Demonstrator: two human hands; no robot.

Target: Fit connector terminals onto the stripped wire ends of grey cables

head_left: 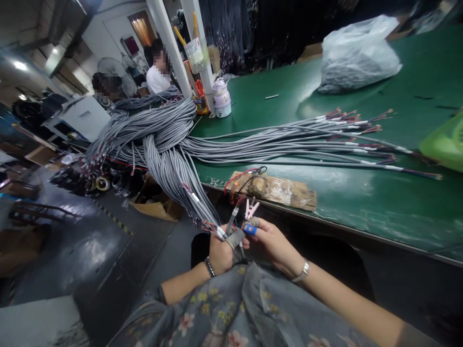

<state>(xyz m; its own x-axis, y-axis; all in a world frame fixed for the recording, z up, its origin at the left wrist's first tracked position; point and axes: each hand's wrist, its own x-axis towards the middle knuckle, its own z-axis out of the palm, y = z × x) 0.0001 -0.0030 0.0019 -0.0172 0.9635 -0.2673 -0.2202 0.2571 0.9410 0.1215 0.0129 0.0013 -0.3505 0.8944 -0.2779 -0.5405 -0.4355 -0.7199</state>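
My left hand (220, 253) is closed around the end of a grey cable (228, 226), near my lap below the table edge. My right hand (270, 243) pinches a small clip with a blue grip (250, 228) and pale pink jaws, held against the cable's stripped wire ends. Red and black leads run from the clip up to a worn wooden board (285, 190) on the table edge. A thick bundle of grey cables (170, 159) droops from the green table (379, 202) down toward my left hand.
More grey cables with stripped coloured ends (347, 132) lie across the table. A white plastic bag (356, 55) sits far back, a green object (446, 142) at the right edge, a white jar (222, 99) by a post. Two people sit far left. Cardboard boxes (155, 205) lie on the floor.
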